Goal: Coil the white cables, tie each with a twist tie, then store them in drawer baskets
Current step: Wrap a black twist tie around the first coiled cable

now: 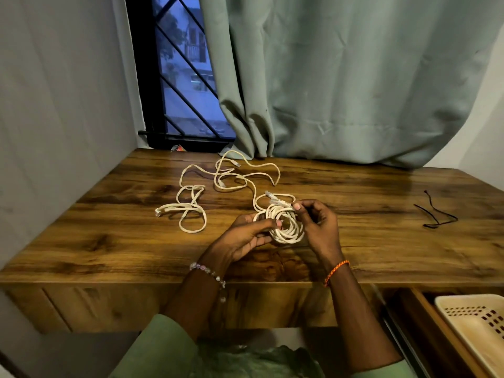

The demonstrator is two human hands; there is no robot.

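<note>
Now, coil: your white cable coil [283, 225] sits between both hands, just above the wooden desk [354, 241], near its front middle.
Left hand: your left hand [245, 238] pinches the coil's near-left side, fingers curled round the loops.
Right hand: your right hand [317, 222] grips the coil's right side, thumb and forefinger clamped near the plug end [275, 199].
Tail: one strand runs from the coil back toward the loose cables.
Loose cables: more white cable [218, 184] lies uncoiled on the desk, behind and left of your hands.
Twist ties: black ties [436, 214] lie well apart, far right on the desk.
Basket: a cream basket [469, 304] sits in the open drawer, lower right.
Backdrop: green curtain [354, 77] and barred window [185, 77] behind the desk.
</note>
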